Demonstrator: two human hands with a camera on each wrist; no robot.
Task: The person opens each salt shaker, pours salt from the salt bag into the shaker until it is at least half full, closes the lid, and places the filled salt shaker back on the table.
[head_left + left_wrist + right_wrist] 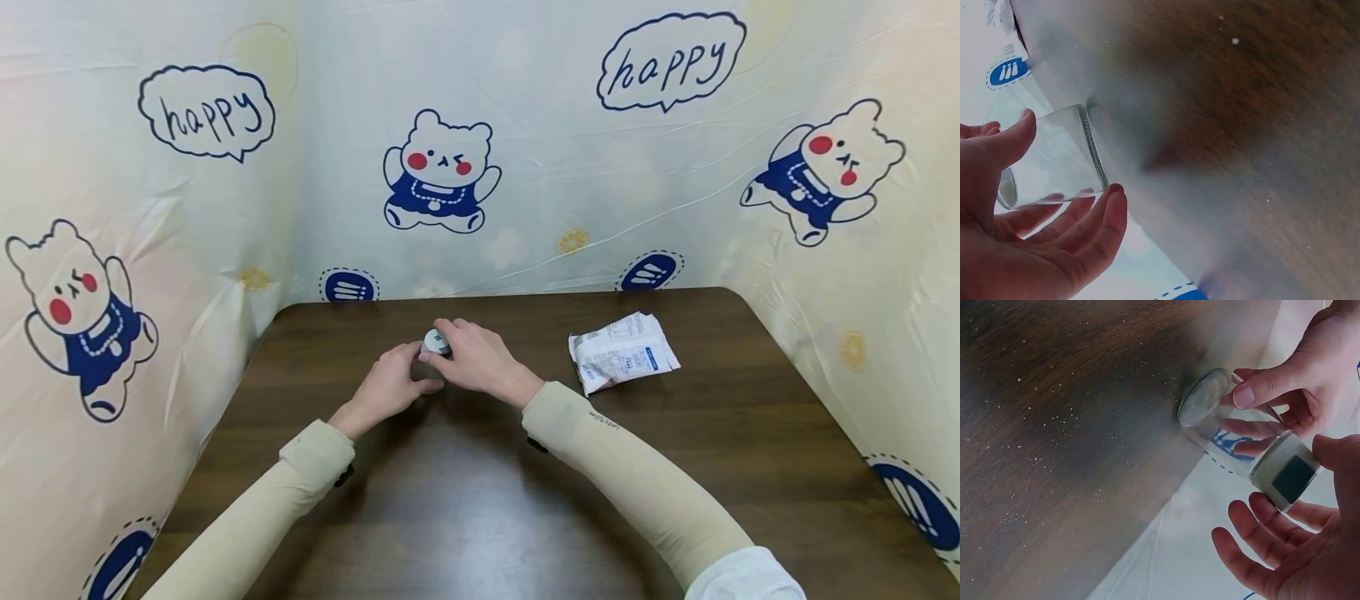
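A clear glass jar point(1060, 156) stands on the table toward its far side. My left hand point(390, 379) holds the jar's body, with the thumb on one side and the fingers round the other. Over the top, my right hand point(483, 358) grips the pale lid point(1266, 478) between thumb and fingertips. A dark square patch point(1294, 479) shows on the lid in the right wrist view. Through the glass, the fingers of the left hand are visible, and no contents show inside. From the head, the two hands hide most of the jar.
A white printed packet point(624, 352) lies on the dark wooden table point(480, 500), right of the hands. Behind the table and along both sides hangs a pale curtain point(540, 183) with cartoon bears and "happy" bubbles.
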